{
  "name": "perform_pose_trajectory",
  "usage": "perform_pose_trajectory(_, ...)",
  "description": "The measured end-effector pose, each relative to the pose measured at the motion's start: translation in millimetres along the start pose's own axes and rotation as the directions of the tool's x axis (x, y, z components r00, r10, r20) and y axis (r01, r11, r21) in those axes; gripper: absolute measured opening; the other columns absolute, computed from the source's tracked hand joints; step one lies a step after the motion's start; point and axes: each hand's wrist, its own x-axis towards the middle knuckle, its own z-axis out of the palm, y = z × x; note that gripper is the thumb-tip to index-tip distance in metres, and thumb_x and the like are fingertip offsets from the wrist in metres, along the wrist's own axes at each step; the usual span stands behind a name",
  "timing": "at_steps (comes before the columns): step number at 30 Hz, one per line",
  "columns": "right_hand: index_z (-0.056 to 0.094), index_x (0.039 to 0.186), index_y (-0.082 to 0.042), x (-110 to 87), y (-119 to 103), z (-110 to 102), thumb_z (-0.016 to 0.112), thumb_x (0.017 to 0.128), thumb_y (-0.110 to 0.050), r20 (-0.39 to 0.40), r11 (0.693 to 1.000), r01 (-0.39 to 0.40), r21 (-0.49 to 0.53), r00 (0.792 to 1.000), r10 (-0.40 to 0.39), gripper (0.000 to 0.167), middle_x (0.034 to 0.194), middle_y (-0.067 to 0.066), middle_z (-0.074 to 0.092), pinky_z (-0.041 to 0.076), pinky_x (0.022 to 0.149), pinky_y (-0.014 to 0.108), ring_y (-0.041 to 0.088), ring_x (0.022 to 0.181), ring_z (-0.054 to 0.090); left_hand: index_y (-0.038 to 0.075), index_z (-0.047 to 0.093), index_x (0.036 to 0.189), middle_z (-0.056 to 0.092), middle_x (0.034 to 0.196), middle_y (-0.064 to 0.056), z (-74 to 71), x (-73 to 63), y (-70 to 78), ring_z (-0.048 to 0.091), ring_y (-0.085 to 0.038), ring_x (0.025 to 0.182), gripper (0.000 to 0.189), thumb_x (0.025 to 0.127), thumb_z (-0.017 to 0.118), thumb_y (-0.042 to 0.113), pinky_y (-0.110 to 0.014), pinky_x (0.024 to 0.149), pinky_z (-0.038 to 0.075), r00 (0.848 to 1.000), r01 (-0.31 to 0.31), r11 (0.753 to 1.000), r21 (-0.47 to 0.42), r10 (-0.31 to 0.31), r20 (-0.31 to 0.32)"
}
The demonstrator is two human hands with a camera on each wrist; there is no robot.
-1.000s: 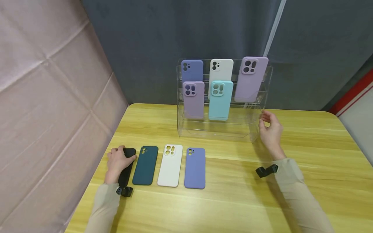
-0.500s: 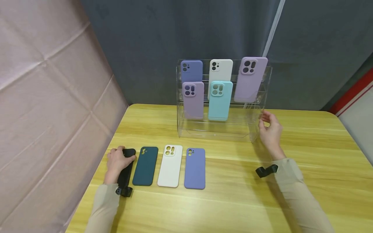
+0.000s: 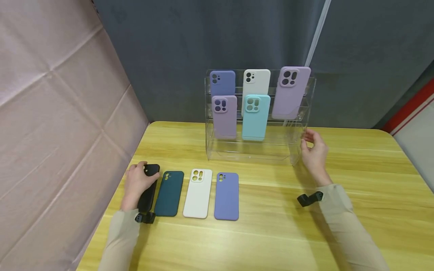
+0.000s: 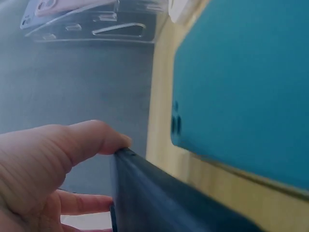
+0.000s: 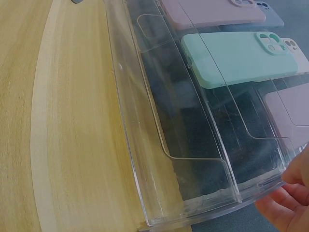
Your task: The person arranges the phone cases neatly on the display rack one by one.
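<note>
Beige-sleeved left hand (image 3: 136,184), stretched forward, pinches a black case (image 3: 146,198).

- Leftmost phone case (image 3: 148,195) was black.
- Neighbouring case (image 3: 169,195) was dark teal.
- Rack (image 3: 249,155) was colourless, transparent.
- Lower middle rack case (image 3: 255,122) was turquoise.
- Tabletop (image 3: 268,233) showed yellow wood grain.

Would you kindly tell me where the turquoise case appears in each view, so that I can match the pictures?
Head: the turquoise case is just right of centre, on the rack, partly covering a white case.
Left wrist: not in it.
Right wrist: upper right, appearing sideways.
Shared landmark: the rack, right of centre in head, top left in left wrist, middle to right in right wrist.
</note>
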Motion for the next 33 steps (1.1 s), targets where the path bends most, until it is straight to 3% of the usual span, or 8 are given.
perform_pose_trajectory(17,0.056,0.115,0.011,-0.5,-0.1,-0.5,0.053,0.086,0.011,-0.009,1.000,0.009,0.007,1.000,-0.009,0.029,0.102,0.026,0.063,0.034,0.065,-0.005,0.037,0.093,0.060,-0.006,0.047,0.130,0.044,0.122,-0.034,-4.4,8.8,60.1,0.037,-0.050,0.114,0.066,0.079,0.070,0.029,-0.058,0.088,0.039,0.991,-0.118,0.989,-0.089,0.112,-0.066)
perform_pose_trajectory(33,0.056,0.114,0.011,0.0,0.0,-0.1,0.053,0.085,0.011,-0.014,1.000,0.021,0.014,1.000,-0.021,0.029,0.102,0.026,0.063,0.034,0.064,-0.004,0.038,0.092,0.061,-0.003,0.051,0.128,0.046,0.124,-0.031,-1.9,12.5,114.4,0.040,-0.048,0.113,0.064,0.077,0.073,0.028,-0.055,0.090,0.038,0.966,-0.241,0.961,-0.133,0.225,-0.124)
